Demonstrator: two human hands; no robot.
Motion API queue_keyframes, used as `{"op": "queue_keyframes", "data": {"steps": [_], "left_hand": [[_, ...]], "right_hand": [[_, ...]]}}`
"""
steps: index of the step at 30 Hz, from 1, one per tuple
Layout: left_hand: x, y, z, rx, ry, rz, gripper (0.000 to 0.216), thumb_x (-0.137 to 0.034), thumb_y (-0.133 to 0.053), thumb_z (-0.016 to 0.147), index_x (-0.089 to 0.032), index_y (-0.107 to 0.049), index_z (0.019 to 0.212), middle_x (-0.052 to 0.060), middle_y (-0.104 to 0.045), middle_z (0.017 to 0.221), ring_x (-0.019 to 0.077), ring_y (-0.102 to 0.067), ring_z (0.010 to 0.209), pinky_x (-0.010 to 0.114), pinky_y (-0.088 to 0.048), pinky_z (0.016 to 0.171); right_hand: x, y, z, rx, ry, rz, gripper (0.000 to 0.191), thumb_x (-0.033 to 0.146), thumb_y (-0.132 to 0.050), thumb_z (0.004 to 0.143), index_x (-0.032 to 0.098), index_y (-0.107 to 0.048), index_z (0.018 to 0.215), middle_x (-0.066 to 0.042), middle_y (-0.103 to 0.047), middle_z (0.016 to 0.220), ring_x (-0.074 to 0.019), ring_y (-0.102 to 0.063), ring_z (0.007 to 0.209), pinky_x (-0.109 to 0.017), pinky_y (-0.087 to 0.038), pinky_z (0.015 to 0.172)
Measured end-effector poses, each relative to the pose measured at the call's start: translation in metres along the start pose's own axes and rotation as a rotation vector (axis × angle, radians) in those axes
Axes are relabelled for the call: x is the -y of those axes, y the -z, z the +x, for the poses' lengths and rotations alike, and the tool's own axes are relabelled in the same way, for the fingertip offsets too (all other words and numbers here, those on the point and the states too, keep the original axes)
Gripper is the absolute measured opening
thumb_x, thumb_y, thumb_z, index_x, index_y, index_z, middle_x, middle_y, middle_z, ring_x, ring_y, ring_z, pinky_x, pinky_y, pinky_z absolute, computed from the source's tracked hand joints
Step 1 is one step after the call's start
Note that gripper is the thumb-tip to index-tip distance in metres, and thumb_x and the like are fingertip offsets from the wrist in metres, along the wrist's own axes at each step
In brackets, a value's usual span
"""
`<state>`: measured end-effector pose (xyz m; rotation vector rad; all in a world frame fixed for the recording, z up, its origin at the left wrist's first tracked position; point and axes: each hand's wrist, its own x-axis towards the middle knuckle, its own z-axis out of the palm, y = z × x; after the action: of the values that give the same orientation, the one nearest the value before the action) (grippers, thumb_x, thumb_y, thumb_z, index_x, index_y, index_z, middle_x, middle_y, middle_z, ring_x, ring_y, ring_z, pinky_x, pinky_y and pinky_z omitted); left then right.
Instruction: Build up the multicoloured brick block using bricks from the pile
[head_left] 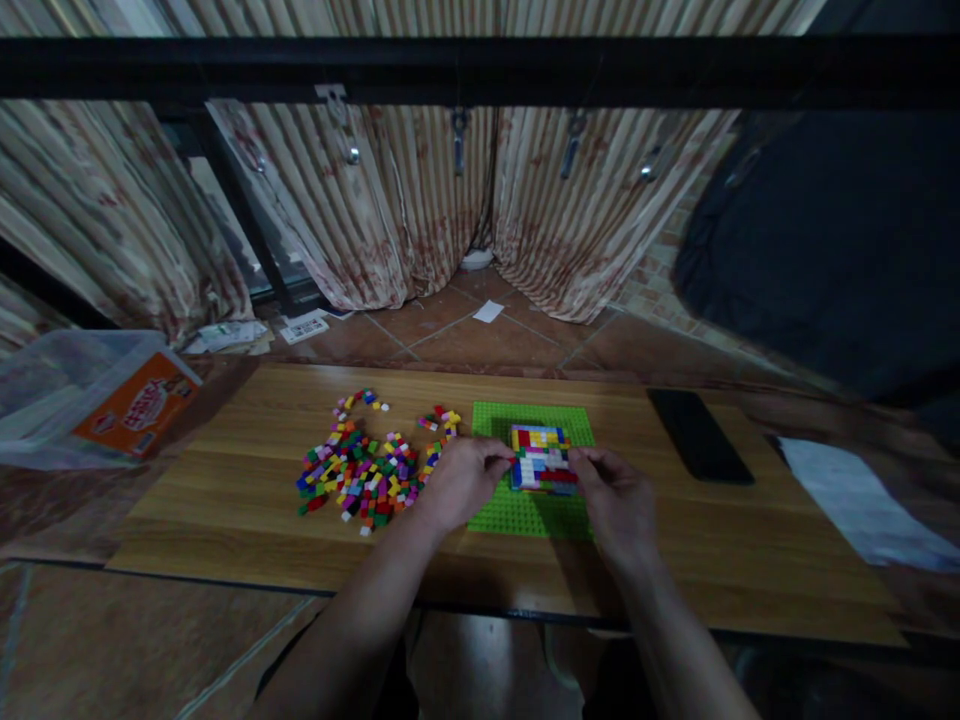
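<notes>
Multicoloured block (538, 462): left of it, the left grip (466, 478) pinches a red brick (513, 460); right of it, the right grip (619, 492) curls inward, its hold unclear.

We can read no text for certain: white lettering on the clear bin's (45, 385) orange label (139, 405) looks too blurred.

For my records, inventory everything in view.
Table: one, brown, centre
Loose bricks: many, multicoloured, table's left
Baseplate: one, green, on table
Brick build: one, multicoloured, on baseplate
Slab: one, black, table's right
Bin: one, clear, left
Papers: several, whitish, floor and right
Curtains: several, beige, behind
Bar: one, black, top
Pendants: several, silvery, under bar
Floor: one, brown, below
Dark bulk: one, navy, upper right
Left hand: one, bare, build's left
Right hand: one, bare, build's right
</notes>
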<state>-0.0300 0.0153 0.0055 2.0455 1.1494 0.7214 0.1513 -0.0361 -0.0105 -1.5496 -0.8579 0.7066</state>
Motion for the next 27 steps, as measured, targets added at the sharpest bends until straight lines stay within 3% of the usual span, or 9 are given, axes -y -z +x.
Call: {"op": "queue_keyframes", "data": {"steps": [8, 17, 27], "left_hand": [[-0.003, -0.003, 0.000, -0.040, 0.084, -0.054, 0.019, -0.016, -0.058, 0.085, -0.020, -0.076, 0.090, 0.001, -0.076, 0.079, 0.0141, -0.068, 0.068, 0.024, -0.050, 0.068], [0.004, -0.011, 0.000, -0.060, 0.076, -0.110, 0.019, -0.017, -0.058, 0.084, -0.020, -0.076, 0.089, 0.001, -0.077, 0.081, 0.0137, -0.068, 0.069, 0.023, -0.050, 0.065], [-0.009, -0.008, -0.006, -0.071, 0.016, 0.073, 0.025, -0.019, -0.051, 0.089, -0.021, -0.075, 0.095, 0.004, -0.077, 0.087, 0.0163, -0.070, 0.074, 0.025, -0.050, 0.068]], "right_hand": [[-0.003, 0.000, 0.000, 0.005, 0.009, -0.027, 0.030, 0.046, -0.068, 0.071, 0.017, -0.071, 0.076, -0.003, -0.070, 0.068, -0.0173, -0.060, 0.063, -0.028, -0.043, 0.060], [-0.005, 0.001, 0.000, 0.011, 0.017, -0.026, 0.030, 0.047, -0.068, 0.072, 0.017, -0.071, 0.076, -0.002, -0.069, 0.069, -0.0172, -0.060, 0.065, -0.028, -0.043, 0.063], [-0.001, 0.000, -0.001, 0.020, 0.015, -0.039, 0.032, 0.048, -0.068, 0.073, 0.017, -0.071, 0.076, -0.003, -0.070, 0.070, -0.0193, -0.063, 0.067, -0.030, -0.046, 0.064]]}}
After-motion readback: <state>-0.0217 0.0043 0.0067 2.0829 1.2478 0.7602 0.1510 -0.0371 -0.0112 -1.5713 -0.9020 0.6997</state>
